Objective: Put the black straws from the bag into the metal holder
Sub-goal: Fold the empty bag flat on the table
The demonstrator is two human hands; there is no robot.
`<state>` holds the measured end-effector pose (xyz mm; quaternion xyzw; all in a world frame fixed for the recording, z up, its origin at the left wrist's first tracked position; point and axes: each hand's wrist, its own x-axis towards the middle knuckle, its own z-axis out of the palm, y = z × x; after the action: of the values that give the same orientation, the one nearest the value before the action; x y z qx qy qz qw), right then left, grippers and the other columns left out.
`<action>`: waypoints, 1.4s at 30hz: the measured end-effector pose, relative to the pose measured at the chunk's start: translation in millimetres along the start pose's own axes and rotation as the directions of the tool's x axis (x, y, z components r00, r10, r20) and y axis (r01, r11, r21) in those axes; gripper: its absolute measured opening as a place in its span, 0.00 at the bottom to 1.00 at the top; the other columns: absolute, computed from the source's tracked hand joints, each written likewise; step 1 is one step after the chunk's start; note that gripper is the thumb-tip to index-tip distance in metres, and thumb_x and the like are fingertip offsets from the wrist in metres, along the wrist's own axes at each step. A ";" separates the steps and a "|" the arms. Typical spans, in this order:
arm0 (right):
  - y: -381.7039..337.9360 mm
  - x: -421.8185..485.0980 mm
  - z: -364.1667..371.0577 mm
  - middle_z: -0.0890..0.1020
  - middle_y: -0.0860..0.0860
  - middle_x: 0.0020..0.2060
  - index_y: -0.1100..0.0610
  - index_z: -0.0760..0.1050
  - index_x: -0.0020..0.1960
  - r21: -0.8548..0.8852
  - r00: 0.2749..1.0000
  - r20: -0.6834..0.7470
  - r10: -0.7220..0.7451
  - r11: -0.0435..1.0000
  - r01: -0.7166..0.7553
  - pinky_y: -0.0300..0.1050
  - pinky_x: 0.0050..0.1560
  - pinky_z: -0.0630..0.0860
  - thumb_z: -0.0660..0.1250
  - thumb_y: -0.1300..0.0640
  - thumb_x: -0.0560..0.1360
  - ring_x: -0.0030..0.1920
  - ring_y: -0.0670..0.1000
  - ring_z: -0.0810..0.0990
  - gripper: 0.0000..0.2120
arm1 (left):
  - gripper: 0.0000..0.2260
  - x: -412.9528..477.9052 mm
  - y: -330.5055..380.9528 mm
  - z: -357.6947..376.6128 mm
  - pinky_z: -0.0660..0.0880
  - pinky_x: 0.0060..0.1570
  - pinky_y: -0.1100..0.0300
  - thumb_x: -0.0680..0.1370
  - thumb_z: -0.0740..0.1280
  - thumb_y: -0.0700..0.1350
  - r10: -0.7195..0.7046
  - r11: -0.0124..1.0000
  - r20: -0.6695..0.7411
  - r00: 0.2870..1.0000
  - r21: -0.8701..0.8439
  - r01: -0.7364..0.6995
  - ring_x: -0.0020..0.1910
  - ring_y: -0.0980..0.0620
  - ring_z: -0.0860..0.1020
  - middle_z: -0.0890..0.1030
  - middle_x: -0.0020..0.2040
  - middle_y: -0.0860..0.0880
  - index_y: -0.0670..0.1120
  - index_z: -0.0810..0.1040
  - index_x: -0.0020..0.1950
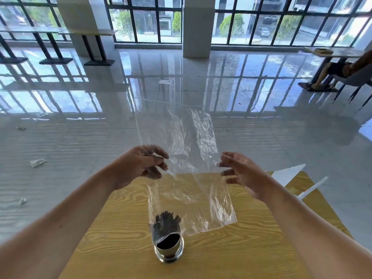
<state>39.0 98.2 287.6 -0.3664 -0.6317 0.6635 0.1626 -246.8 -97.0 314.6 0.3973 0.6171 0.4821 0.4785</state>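
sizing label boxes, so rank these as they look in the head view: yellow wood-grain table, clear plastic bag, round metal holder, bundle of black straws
1. yellow wood-grain table
2. clear plastic bag
3. round metal holder and bundle of black straws: these look alike in size, and the straws sit partly inside the holder, so they are unranked.

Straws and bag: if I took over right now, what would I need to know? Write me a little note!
Left hand: grips the clear bag by an upper corner.
Right hand: open, fingertips at the bag's other edge.
Black straws: standing in the metal holder on the wooden table; the bag's lower end drapes over their tops.
Done: no straws show in the rest of the bag.
Left: probably lift the bag clear and put it aside.
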 end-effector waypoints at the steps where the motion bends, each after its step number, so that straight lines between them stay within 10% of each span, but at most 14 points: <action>1: -1.0 1.4 0.8 0.83 0.55 0.60 0.53 0.75 0.71 0.023 0.999 0.041 0.026 0.999 -0.027 0.48 0.49 0.81 0.79 0.32 0.66 0.50 0.52 0.82 0.41 | 0.06 0.0 -0.1 -0.7 0.83 0.42 0.54 0.81 0.70 0.40 -0.002 1.000 0.022 1.000 -0.023 0.002 0.38 0.47 0.85 0.87 0.47 0.42 0.49 0.86 0.52; 8: 6.9 6.5 13.1 0.83 0.52 0.34 0.56 0.83 0.53 0.106 0.987 0.131 0.092 0.989 -0.106 0.40 0.31 0.73 0.74 0.60 0.80 0.29 0.48 0.76 0.03 | 0.04 -0.6 -4.2 -3.3 0.79 0.33 0.57 0.79 0.73 0.42 -0.027 0.993 -0.017 0.999 -0.116 0.025 0.31 0.50 0.80 0.86 0.43 0.43 0.48 0.87 0.52; 12: 3.0 7.6 10.2 0.82 0.55 0.30 0.57 0.82 0.49 0.269 0.999 0.045 -0.009 0.963 -0.003 0.39 0.25 0.69 0.69 0.65 0.82 0.23 0.48 0.75 0.06 | 0.06 1.5 -16.5 -6.0 0.70 0.24 0.63 0.81 0.71 0.43 -0.085 0.993 -0.216 0.973 -0.096 0.066 0.23 0.54 0.73 0.84 0.36 0.44 0.47 0.88 0.53; 19: 0.9 10.6 -0.6 0.80 0.54 0.28 0.54 0.87 0.48 0.307 0.997 -0.040 -0.060 0.949 0.069 0.39 0.23 0.68 0.63 0.62 0.86 0.23 0.49 0.72 0.15 | 0.16 -3.3 -29.1 -11.4 0.71 0.24 0.63 0.76 0.72 0.44 -0.089 0.966 -0.048 0.995 -0.246 0.074 0.25 0.55 0.76 0.80 0.33 0.46 0.49 0.85 0.64; 24: 5.9 9.7 -11.0 0.80 0.52 0.27 0.51 0.85 0.37 0.344 0.999 -0.046 -0.018 0.938 0.033 0.38 0.18 0.71 0.62 0.69 0.83 0.23 0.45 0.80 0.23 | 0.18 -0.3 -30.3 -7.0 0.71 0.23 0.65 0.81 0.63 0.32 -0.060 0.942 -0.127 0.990 -0.335 0.014 0.21 0.56 0.74 0.78 0.32 0.45 0.48 0.86 0.39; 28: 6.7 3.0 -8.6 0.79 0.58 0.28 0.55 0.82 0.34 0.344 1.000 -0.006 -0.018 0.939 0.019 0.42 0.23 0.76 0.64 0.67 0.74 0.24 0.53 0.81 0.15 | 0.20 -1.6 -28.0 -3.5 0.80 0.32 0.58 0.83 0.59 0.33 -0.033 0.946 -0.070 0.997 -0.324 0.008 0.30 0.49 0.82 0.83 0.36 0.40 0.46 0.85 0.40; 30: 2.3 -0.8 -8.9 0.81 0.67 0.35 0.58 0.80 0.35 0.316 0.999 0.028 -0.019 0.949 0.009 0.42 0.25 0.75 0.68 0.61 0.63 0.26 0.58 0.81 0.03 | 0.17 -2.2 -25.7 -5.4 0.83 0.37 0.55 0.81 0.59 0.39 -0.028 0.958 -0.037 0.999 -0.286 0.016 0.36 0.45 0.86 0.85 0.42 0.37 0.43 0.87 0.43; 35: 3.6 -3.0 -16.9 0.86 0.61 0.43 0.58 0.80 0.50 0.056 0.999 -0.006 -0.044 0.997 0.044 0.42 0.30 0.77 0.69 0.62 0.83 0.32 0.51 0.82 0.04 | 0.22 0.0 -21.8 -6.0 0.85 0.42 0.52 0.76 0.66 0.59 -0.057 0.984 -0.022 0.998 -0.173 0.052 0.45 0.43 0.87 0.88 0.52 0.39 0.42 0.89 0.49; 37: 6.6 -5.1 -18.8 0.86 0.52 0.38 0.57 0.81 0.56 -0.004 0.996 0.005 -0.089 0.996 0.089 0.38 0.33 0.77 0.73 0.68 0.80 0.32 0.46 0.81 0.09 | 0.09 -1.2 -18.9 -0.5 0.84 0.41 0.54 0.72 0.74 0.48 -0.013 0.999 -0.055 0.998 -0.049 0.011 0.43 0.48 0.86 0.87 0.50 0.45 0.49 0.88 0.50; 42: 7.7 -4.0 -24.5 0.87 0.53 0.40 0.50 0.83 0.58 -0.392 0.994 -0.028 -0.106 0.916 0.087 0.52 0.43 0.80 0.77 0.67 0.75 0.40 0.52 0.83 0.17 | 0.26 3.8 -11.5 9.0 0.80 0.44 0.55 0.76 0.72 0.30 0.247 0.955 -0.229 0.942 0.225 -0.196 0.37 0.50 0.84 0.88 0.47 0.48 0.60 0.78 0.62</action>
<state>60.6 111.9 283.0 -0.3760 -0.7642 0.5065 0.1344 -239.2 -94.0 301.9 0.4449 0.6696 0.5160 0.2957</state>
